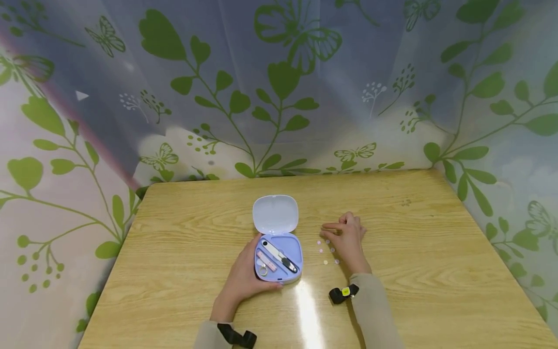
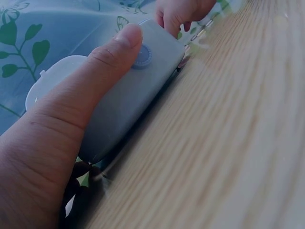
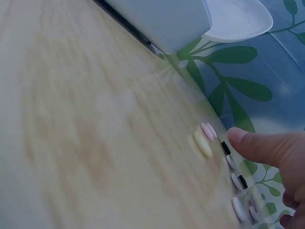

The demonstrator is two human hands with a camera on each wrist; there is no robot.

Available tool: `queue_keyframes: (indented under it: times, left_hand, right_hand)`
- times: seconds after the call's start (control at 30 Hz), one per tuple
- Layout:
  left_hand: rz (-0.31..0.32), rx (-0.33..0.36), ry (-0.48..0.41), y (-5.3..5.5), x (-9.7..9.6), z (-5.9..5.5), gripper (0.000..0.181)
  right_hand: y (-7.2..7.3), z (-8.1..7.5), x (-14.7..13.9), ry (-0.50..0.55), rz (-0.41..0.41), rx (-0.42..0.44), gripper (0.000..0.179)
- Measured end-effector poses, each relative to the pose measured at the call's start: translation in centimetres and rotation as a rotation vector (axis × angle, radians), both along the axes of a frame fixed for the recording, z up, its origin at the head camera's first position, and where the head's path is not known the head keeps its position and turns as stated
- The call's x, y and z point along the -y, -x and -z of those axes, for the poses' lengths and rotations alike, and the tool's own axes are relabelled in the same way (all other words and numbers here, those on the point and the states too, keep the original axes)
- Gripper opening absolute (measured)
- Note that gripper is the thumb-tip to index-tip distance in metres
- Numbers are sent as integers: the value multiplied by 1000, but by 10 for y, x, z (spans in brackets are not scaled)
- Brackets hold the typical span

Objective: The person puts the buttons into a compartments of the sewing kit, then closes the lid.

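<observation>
A light-blue sewing kit box (image 1: 294, 245) sits on the table, its pale lid (image 1: 274, 215) thrown back. My left hand (image 1: 245, 274) grips the box from the left, thumb along the front wall beside a round blue catch (image 2: 142, 57). Inside lie a white-and-black tool (image 1: 279, 256), a pink-and-white strip (image 1: 266, 261) and a ring-shaped piece (image 1: 263, 270). To the right, several small buttons (image 1: 321, 251) are scattered, among them a yellow one (image 3: 202, 144) and a pink one (image 3: 208, 130). Just beyond them is my right hand (image 1: 350, 240), thumb and forefinger stretched out with their tips apart.
The wood-grain table (image 1: 183, 228) extends on every side of the box. A curtain (image 1: 244, 121) printed with leaves and butterflies hangs behind its far edge. Each wrist wears a small black camera, such as the right wrist camera (image 1: 337, 295).
</observation>
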State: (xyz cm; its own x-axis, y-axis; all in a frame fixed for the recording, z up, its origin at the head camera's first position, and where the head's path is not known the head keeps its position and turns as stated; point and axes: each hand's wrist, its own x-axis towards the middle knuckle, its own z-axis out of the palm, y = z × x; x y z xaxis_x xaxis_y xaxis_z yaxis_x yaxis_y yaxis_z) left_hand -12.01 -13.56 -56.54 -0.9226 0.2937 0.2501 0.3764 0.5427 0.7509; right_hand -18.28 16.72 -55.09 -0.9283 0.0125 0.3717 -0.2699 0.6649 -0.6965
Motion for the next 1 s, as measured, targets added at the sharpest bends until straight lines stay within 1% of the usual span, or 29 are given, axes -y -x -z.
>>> queue_keyframes:
  times: [0.1,0.2,0.43,0.53,0.8,1.0]
  left_hand:
    - [3,-6,10,0,-1,-1,137]
    - [4,-14,16,1,-2,-2,136]
    - [-18,1,27,0,-2,-1,137]
    - [-19,-4,19,-1,-1,-1,137]
    - [-14,16,24,0,-1,-1,137]
    - [-14,18,19,0,-2,0,137]
  right_hand:
    - [0,1,-1,-3,2,18,15]
    - [0,3,-2,-4,0,17,13]
    - [0,5,-2,-33,-9,25,7]
    - [0,5,-2,-40,-10,34,7]
    - [-1,6,-2,-48,-3,16,6]
    - [-1,10,-2,-77,-12,-41,6]
